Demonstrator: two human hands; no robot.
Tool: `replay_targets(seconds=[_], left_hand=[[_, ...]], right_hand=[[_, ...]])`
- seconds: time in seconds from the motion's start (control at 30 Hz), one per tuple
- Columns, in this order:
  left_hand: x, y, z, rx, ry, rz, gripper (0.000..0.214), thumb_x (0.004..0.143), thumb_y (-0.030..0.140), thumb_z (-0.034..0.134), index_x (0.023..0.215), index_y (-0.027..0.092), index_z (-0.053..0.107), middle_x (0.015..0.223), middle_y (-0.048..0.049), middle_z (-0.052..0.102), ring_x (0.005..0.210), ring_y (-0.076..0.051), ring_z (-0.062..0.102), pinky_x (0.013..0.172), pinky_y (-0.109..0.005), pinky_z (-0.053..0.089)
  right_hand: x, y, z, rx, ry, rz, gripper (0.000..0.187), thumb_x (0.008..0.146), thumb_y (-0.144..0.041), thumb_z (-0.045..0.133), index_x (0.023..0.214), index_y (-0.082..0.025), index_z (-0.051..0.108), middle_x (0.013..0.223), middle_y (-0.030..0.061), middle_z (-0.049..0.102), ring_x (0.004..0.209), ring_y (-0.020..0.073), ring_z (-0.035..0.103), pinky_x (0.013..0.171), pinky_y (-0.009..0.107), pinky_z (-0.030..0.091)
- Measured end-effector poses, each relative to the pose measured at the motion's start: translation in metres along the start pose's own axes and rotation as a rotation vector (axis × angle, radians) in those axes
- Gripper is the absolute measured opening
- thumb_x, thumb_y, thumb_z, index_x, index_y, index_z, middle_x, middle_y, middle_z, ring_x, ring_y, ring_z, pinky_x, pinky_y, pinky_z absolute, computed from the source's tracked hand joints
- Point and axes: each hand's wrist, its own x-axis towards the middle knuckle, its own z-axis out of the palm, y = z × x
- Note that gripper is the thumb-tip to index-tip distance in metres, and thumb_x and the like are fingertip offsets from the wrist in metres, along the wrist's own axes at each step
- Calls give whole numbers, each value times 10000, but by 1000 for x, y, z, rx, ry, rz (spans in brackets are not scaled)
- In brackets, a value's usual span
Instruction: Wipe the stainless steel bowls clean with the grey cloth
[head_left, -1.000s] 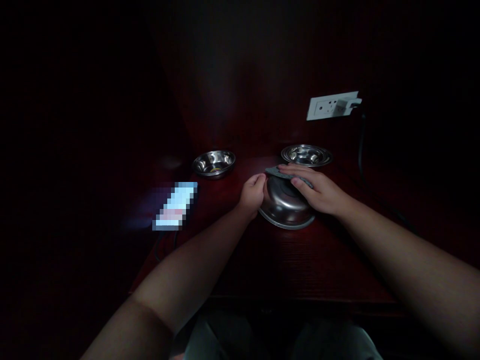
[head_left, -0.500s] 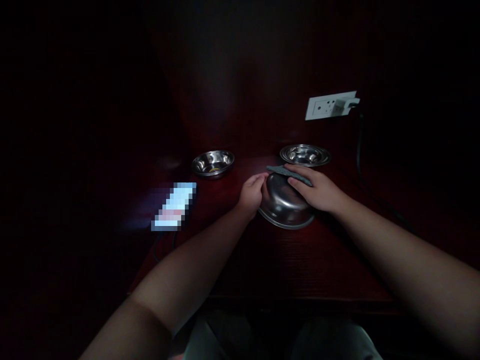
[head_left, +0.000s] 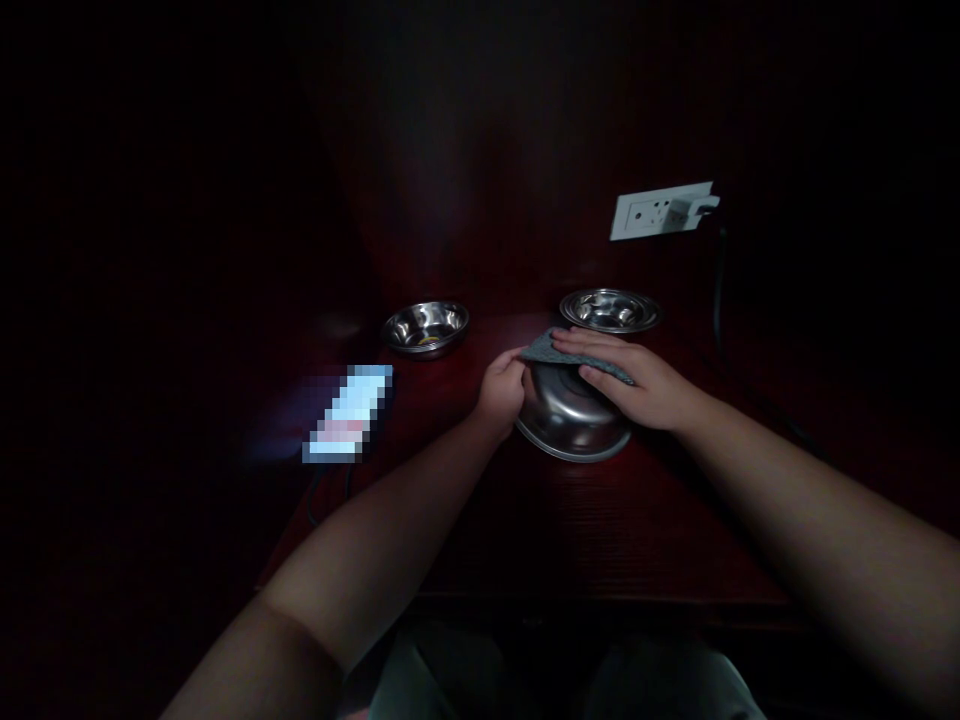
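Observation:
An upturned steel bowl [head_left: 568, 420] lies rim-down on the dark red wooden table [head_left: 585, 520] in the middle of the view. My left hand [head_left: 501, 390] is curled against the bowl's left side, gripping it. My right hand [head_left: 637, 382] lies across the top of the bowl with its fingers pressed on a small grey cloth [head_left: 551, 348], which covers the bowl's far upper side.
Two more steel bowls stand upright behind: one at the left [head_left: 425, 326], one at the right [head_left: 609, 309]. A lit phone [head_left: 349, 411] lies on the table to the left. A white wall socket [head_left: 660, 210] with a plug and dark cable is at the back right. The surroundings are very dark.
My right hand has slid the grey cloth over the top of the bowl, a little towards the left. My left hand has stayed on the bowl's side.

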Motion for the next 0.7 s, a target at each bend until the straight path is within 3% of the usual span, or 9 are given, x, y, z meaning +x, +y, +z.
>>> replay_targets(seconds=[0.17, 0.37, 0.7], left_hand=[[-2, 3, 2, -21, 7, -1, 186, 735, 96, 521, 819, 169, 670, 892, -40, 702, 906, -177, 619, 931, -347, 410], [1, 0, 0, -42, 12, -8, 153, 785, 133, 512, 846, 152, 652, 868, -40, 678, 814, -138, 607, 878, -308, 430], [6, 2, -4, -76, 136, -18, 198, 810, 130, 484, 948, 136, 627, 648, 1, 600, 596, -92, 536, 679, -243, 441]], right_hand=[[0, -2, -1, -5, -36, -45, 396, 864, -280, 499, 1257, -303, 542, 1355, -22, 500, 1313, 234, 375, 1117, 479, 249], [-2, -4, -4, -43, -56, -94, 347, 882, -271, 479, 1213, -286, 580, 1312, 0, 547, 1302, 231, 392, 1094, 490, 275], [-2, -7, -2, -21, -65, -140, 327, 894, -238, 460, 1187, -232, 604, 1224, 51, 615, 1231, 217, 485, 1066, 455, 345]])
